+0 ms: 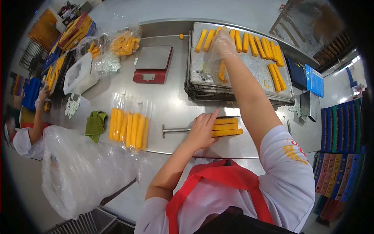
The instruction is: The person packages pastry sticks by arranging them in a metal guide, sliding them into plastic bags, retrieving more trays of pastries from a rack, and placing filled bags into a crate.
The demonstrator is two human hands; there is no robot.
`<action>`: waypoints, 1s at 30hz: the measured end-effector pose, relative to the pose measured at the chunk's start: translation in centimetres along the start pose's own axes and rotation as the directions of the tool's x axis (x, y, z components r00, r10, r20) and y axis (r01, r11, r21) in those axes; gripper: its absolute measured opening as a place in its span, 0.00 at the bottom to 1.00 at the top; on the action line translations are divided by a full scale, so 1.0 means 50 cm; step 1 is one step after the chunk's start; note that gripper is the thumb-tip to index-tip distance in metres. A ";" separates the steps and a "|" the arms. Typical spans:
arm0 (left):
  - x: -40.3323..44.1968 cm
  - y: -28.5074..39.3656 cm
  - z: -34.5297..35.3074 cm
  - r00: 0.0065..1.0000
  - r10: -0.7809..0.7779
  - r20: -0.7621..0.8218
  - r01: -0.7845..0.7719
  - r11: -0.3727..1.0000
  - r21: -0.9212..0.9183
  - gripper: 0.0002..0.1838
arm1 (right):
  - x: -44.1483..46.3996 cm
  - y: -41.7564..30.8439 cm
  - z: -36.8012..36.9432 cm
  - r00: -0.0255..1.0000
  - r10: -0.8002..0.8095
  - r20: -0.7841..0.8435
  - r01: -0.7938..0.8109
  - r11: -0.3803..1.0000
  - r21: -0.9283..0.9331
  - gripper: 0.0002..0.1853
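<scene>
My right hand [223, 43], in a clear plastic glove, reaches over the far left part of a metal baking tray [249, 64]. Its fingers close round a yellow stick [218, 29], mostly hidden by the hand; the sticks look like baked bread or cake. Another yellow stick [222, 71] lies below my wrist. Several more stand in a row to the right. Near the table's front edge my left hand [201, 130] grips a metal holder [177, 130] with a T-shaped end. Several yellow sticks [227, 127] lie stacked in it, against my fingers.
Two clear bags of yellow sticks [128, 128] lie left of my left hand, beside a green cloth [96, 125]. A red kitchen scale [150, 77], a white tub [80, 75] and bagged pieces [125, 42] stand farther back. Another person's hand [42, 95] works at far left.
</scene>
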State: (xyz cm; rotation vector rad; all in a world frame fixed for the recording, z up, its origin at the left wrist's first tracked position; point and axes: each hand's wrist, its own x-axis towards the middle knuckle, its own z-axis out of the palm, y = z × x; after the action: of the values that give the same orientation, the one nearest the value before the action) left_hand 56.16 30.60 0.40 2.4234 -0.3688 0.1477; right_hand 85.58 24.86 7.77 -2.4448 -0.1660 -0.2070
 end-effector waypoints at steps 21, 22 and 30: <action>0.011 0.003 0.001 0.999 0.009 0.035 -0.010 1.000 0.008 0.54 | -0.054 -0.067 0.032 0.988 0.050 0.148 0.001 0.946 -0.325 0.32; 0.011 0.003 0.000 0.999 0.003 0.049 -0.003 1.000 -0.001 0.54 | -0.052 -0.073 0.028 0.988 0.054 0.145 -0.004 0.946 -0.324 0.32; 0.009 0.004 0.002 0.997 -0.015 0.071 0.014 1.000 0.015 0.55 | -0.012 -0.030 0.013 0.993 0.083 0.089 -0.074 0.992 -0.099 0.29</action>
State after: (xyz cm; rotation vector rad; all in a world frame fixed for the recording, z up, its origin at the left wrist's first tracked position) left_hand 56.55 30.30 0.52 2.4495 -0.3828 0.0573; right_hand 84.79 26.38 8.11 -2.5520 -0.1023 -0.0674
